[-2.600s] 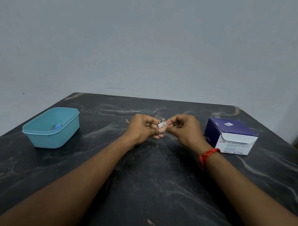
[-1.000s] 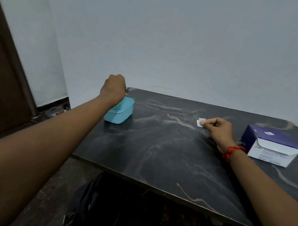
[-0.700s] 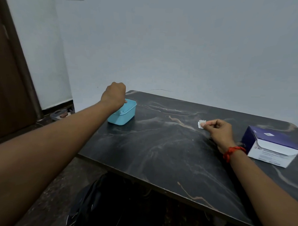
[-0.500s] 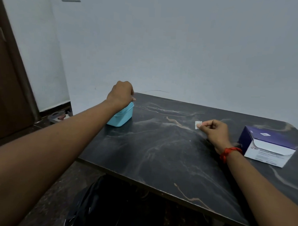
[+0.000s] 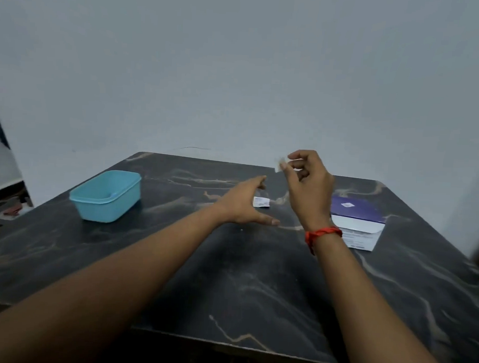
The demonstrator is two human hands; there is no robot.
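A small white pad (image 5: 278,165) is pinched between thumb and forefinger of the right hand (image 5: 307,184), now lifted off the dark marble table (image 5: 256,278) where it rested half a second ago. The left hand (image 5: 242,206), earlier fisted at the teal tub (image 5: 105,200) near the left edge, has returned to the middle, fingers spread beside a flat white sachet (image 5: 261,202). A purple box (image 5: 355,211) sits near the right edge; the table's near half lies open
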